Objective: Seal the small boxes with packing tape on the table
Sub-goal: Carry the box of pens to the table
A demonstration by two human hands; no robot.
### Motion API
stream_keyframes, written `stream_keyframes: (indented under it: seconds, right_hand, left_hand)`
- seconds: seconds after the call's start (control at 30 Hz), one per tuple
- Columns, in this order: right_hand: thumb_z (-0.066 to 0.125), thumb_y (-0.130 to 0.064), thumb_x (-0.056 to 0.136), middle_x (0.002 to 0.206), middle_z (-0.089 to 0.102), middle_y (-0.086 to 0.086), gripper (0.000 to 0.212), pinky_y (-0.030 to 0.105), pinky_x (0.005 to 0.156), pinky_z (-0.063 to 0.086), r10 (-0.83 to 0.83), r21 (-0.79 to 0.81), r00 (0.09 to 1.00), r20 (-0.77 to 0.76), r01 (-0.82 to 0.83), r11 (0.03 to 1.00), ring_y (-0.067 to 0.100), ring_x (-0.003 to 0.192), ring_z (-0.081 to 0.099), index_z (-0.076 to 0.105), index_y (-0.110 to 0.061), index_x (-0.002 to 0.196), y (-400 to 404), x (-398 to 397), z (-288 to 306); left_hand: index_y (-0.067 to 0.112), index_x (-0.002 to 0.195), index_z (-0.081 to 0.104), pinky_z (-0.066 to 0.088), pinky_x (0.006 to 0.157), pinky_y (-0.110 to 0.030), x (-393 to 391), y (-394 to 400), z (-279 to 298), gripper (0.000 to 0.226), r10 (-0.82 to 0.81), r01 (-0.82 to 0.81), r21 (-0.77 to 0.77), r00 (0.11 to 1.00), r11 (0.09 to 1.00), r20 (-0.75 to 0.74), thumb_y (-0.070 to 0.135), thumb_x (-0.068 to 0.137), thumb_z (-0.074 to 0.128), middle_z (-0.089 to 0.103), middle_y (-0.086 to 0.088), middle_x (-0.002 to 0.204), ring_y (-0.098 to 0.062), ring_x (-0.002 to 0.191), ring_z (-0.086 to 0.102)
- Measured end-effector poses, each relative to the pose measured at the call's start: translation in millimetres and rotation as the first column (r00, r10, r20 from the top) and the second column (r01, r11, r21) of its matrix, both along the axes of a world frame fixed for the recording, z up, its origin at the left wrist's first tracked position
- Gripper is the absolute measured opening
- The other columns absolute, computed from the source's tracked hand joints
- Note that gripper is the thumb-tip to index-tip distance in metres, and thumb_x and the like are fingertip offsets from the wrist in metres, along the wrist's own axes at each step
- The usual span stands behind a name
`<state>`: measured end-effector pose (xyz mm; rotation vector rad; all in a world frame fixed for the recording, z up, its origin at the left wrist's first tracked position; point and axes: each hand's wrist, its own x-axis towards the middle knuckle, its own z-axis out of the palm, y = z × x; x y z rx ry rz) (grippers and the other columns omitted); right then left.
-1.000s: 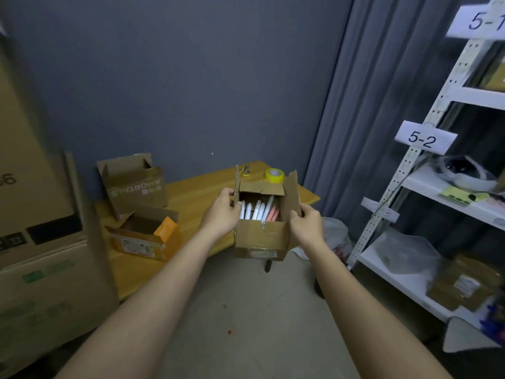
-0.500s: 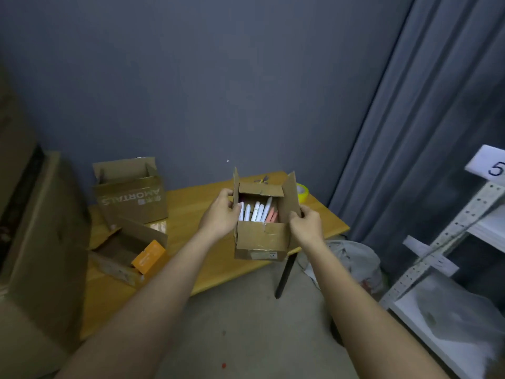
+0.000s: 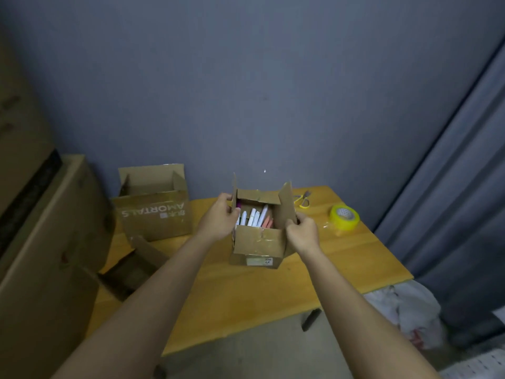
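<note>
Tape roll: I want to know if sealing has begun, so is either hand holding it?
No, the tape roll lies on the table while both hands grip the open small box.

Both forearms bare, no sleeves, no jewellery on either hand point(image 3: 218, 221).

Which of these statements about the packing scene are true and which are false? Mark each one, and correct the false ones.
1. Both hands, the left hand and the right hand, hold the small box. True.
2. The small box's flaps are folded shut. False: the flaps stand up, and pens show inside.
3. The yellow tape roll lies on the table to the right of the small box. True.
4. The scissors are in the right hand. False: they lie on the table behind the box.
5. The box printed with lettering at the left is taped closed. False: its top is open.
</note>
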<state>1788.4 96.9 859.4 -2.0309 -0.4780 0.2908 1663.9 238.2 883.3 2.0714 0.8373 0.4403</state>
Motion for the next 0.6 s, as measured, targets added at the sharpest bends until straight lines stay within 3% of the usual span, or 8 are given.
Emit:
stream_keyframes:
  seconds: [0.17,0.27,0.5,0.6]
  right_hand:
    - [0.049,-0.012,0.091,0.085,0.067,0.011,0.022,0.035,0.064,0.043,0.038,0.004,0.999,-0.019,-0.038,0.999,0.028,0.077,0.058,0.067,-0.01,0.103,49.7,29.6,-17.0]
    - [0.048,-0.014,0.094,0.088,0.067,0.014,0.022,0.036,0.063,0.041,0.101,-0.043,0.994,-0.031,-0.102,0.994,0.032,0.079,0.058,0.066,-0.01,0.105,75.4,45.2,-31.6]
    - [0.047,-0.013,0.098,0.088,0.061,0.005,0.025,0.029,0.056,0.04,0.306,-0.158,0.948,-0.085,-0.316,0.935,0.015,0.069,0.052,0.062,-0.012,0.117,136.9,79.5,-76.7]
    - [0.046,-0.015,0.101,0.101,0.062,0.007,0.025,0.022,0.055,0.042,0.395,-0.216,0.906,-0.149,-0.42,0.881,0.011,0.07,0.052,0.058,-0.011,0.123,156.5,90.8,-103.2]
  left_hand:
    - [0.012,0.129,0.042,0.044,0.077,-0.034,29.8,47.2,-15.3,0.032,0.024,-0.024,-0.017,1.0,1.0,-0.017,0.023,0.1,0.048,0.057,-0.005,0.108,-0.017,0.091,0.053]
    - [0.011,0.13,0.043,0.044,0.083,-0.031,41.4,69.4,-33.2,0.032,0.051,-0.052,-0.048,0.998,0.998,-0.023,0.02,0.1,0.048,0.056,-0.007,0.12,-0.017,0.101,0.052]
    - [0.012,0.138,0.036,0.046,0.088,-0.036,52.9,115.4,-84.4,0.041,0.164,-0.188,-0.145,0.973,0.971,-0.162,0.021,0.1,0.048,0.054,-0.009,0.127,-0.025,0.11,0.055]
    - [0.01,0.142,0.032,0.044,0.09,-0.035,57.5,128.8,-110.9,0.046,0.199,-0.243,-0.173,0.95,0.954,-0.242,0.02,0.1,0.048,0.052,-0.013,0.133,-0.029,0.117,0.053]
